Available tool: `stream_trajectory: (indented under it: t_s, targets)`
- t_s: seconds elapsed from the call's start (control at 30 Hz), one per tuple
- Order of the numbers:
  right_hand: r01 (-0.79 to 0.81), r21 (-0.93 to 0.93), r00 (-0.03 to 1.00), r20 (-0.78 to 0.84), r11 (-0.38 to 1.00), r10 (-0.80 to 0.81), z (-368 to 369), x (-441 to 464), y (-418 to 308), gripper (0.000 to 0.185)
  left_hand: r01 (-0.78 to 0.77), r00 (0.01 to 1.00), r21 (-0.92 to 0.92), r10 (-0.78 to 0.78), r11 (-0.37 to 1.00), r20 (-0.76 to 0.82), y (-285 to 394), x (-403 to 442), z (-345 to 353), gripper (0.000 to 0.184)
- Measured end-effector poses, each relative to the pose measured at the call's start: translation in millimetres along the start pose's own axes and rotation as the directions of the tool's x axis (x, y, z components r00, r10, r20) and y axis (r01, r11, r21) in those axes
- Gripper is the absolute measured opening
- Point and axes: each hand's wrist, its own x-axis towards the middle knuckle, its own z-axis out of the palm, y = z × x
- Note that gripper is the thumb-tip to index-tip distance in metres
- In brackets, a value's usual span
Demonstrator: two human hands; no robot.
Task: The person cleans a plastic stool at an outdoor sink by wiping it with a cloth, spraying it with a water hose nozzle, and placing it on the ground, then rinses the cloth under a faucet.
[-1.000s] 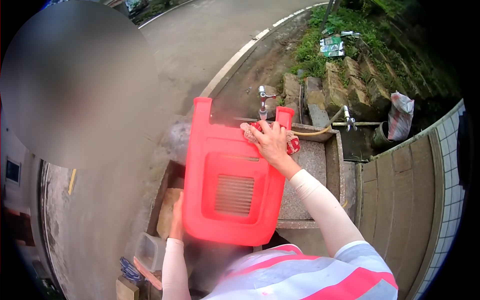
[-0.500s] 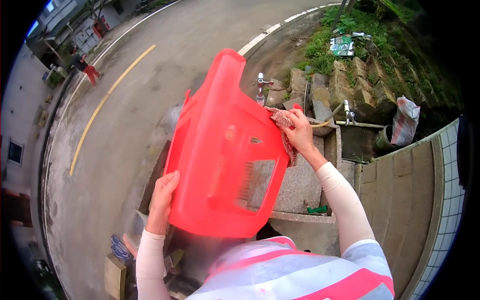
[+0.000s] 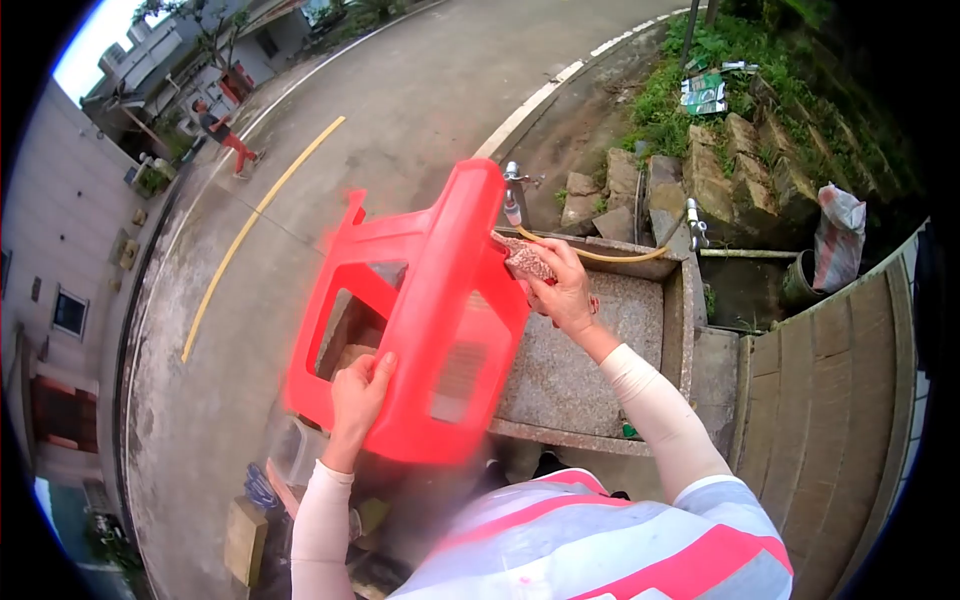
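A red plastic stool [image 3: 445, 255], tilted on its side with its legs and side openings showing, is held up in front of me over the left part of a stone sink. My left hand [image 3: 360, 398] grips its lower edge, thumb on the outer face. In my right hand [image 3: 562, 290] is a red-and-white patterned cloth [image 3: 524, 262], pressed against the stool's right side near the upper leg. The fingers of that hand are bent around the cloth.
The stone sink [image 3: 687, 330] has one tap [image 3: 514, 190] behind it and another [image 3: 695, 225] at its right, with a yellow hose [image 3: 625, 258]. A clear plastic box [image 3: 300, 450] stands lower left. A person [image 3: 225, 138] is on the far road. A sack [image 3: 838, 240] leans at right.
The stool has turned so that another side with openings shows. My left hand has moved from beside it onto its lower edge. The cloth has shifted with my right hand along the stool's side.
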Motion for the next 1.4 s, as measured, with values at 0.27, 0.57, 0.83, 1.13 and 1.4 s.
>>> stream_trajectory:
  t_s: [0.27, 0.57, 0.83, 1.13, 1.4]
  targets:
    - [0.268, 0.116, 0.960, 0.055, 0.956, -0.275, 26.0, -26.0, -130.0, 0.043, -0.049, 0.996, 0.109, 0.056, 0.993, -0.066, 10.2, -20.2, 35.6, 0.023]
    - [0.392, -0.016, 0.900, 0.216, 0.920, -0.379, 71.6, 13.7, -87.9, 0.027, -0.010, 0.983, 0.033, 0.016, 0.999, -0.184, 19.5, -37.6, 38.5, 0.029]
    - [0.233, -0.050, 0.964, 0.143, 0.971, -0.224, 88.2, 113.8, -78.7, 0.030, -0.070, 0.979, 0.232, 0.112, 0.970, -0.172, 67.3, -21.9, -36.6, 0.035]
    - [0.243, -0.135, 0.961, 0.167, 0.960, -0.220, 72.0, 71.8, -79.9, 0.031, -0.152, 0.967, 0.356, 0.214, 0.922, -0.141, 58.9, -30.1, -22.6, 0.035]
    - [0.041, -0.008, 0.997, 0.072, 0.999, -0.040, 42.1, 12.5, -73.4, 0.032, -0.236, 0.971, 0.520, 0.216, 0.821, 0.100, 92.0, -52.3, -37.8, 0.036]
